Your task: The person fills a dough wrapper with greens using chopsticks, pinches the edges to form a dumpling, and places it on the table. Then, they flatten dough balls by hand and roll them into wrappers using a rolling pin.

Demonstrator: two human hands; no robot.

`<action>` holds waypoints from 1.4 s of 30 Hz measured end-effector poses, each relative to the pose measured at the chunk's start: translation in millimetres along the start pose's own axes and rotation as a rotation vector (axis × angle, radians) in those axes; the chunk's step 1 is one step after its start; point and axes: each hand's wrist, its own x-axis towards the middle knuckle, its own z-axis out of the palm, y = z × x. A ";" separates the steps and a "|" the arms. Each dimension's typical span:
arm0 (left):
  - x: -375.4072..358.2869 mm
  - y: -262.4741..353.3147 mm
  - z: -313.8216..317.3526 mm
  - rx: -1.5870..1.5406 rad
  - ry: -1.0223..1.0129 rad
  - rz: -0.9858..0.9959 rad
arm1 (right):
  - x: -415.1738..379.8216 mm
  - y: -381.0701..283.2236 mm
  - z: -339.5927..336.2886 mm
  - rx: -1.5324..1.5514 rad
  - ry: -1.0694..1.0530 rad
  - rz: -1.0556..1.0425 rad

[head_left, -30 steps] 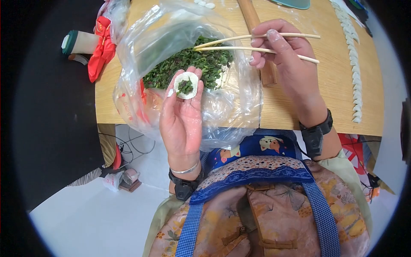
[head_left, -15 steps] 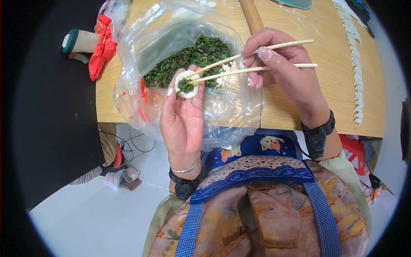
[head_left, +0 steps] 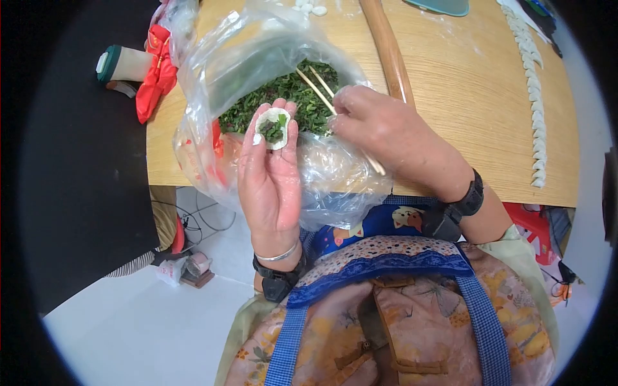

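Observation:
My left hand [head_left: 273, 180] is palm up, its fingers cupped round a small white dough wrapper [head_left: 280, 143] that bears a little chopped green filling [head_left: 271, 130]. To its right my right hand [head_left: 380, 128] is closed on a pair of wooden chopsticks [head_left: 315, 87]. Their tips rest in the chopped greens [head_left: 302, 109] inside a clear plastic bag [head_left: 225, 55]. The bag stands open at the table's front edge, and my left hand is in front of it.
A rolling pin [head_left: 388, 48] lies on the wooden table [head_left: 470, 116]. Folded dumplings [head_left: 534, 96] form a long row at the right. Small dough pieces [head_left: 318, 10] sit at the back. A red bag [head_left: 154, 77] and a green-lidded container [head_left: 125, 63] are at the left.
My right hand has moved left and turned over, taking the chopsticks from the wrapper into the greens. The wrapper's edges are now more curled in my left hand.

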 end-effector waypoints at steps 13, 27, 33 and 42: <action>-5.7 -3.9 26.3 0.024 -0.075 -0.127 | 9.5 -7.3 -1.3 0.109 0.253 0.003; -6.4 -2.4 23.0 -0.064 -0.120 -0.216 | 11.4 -6.8 1.5 0.006 0.316 -0.117; -8.2 -1.6 25.0 -0.251 -0.224 -0.258 | 10.7 -8.1 -0.9 0.030 0.305 -0.135; -9.6 -8.2 25.0 0.164 -0.099 -0.171 | 10.1 -9.8 -1.3 0.107 0.329 -0.105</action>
